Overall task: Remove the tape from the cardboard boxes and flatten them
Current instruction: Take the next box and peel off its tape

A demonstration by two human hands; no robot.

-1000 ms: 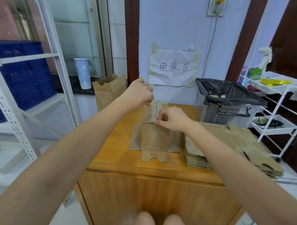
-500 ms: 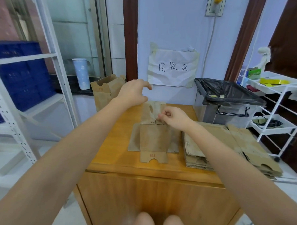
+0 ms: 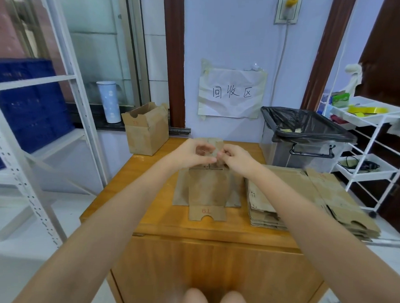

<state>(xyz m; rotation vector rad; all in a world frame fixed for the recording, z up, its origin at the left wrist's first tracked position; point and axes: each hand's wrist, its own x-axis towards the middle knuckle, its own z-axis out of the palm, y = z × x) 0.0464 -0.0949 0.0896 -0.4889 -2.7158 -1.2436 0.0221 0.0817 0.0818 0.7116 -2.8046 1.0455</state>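
While both hands are meeting over the far end of the flattened box [image 3: 207,188], the left hand [image 3: 189,152] and the right hand [image 3: 236,156] are curling their fingers together at the same spot on its far flap; whether they are pinching tape or cardboard there cannot be told, as that spot is blurred. That one box is lying flat near the middle of the wooden table [image 3: 146,194], its near tab showing a red mark. Just to its right, a stack of flattened boxes [image 3: 307,197] is resting on the table; the layers are too close to count. One upright box [image 3: 147,128], open at the top, is standing at the table's far left corner, its inside not visible. One bin [image 3: 307,142], lined with a black bag, is sitting at the far right corner and holding a few pale scraps. One white cart [image 3: 372,163] is standing at the right, its top tray carrying yellow items and a lower tray holding a dark cable. One pale blue tumbler [image 3: 108,101] is standing on the sill, and one paper sign [image 3: 231,93] is hanging on the wall.
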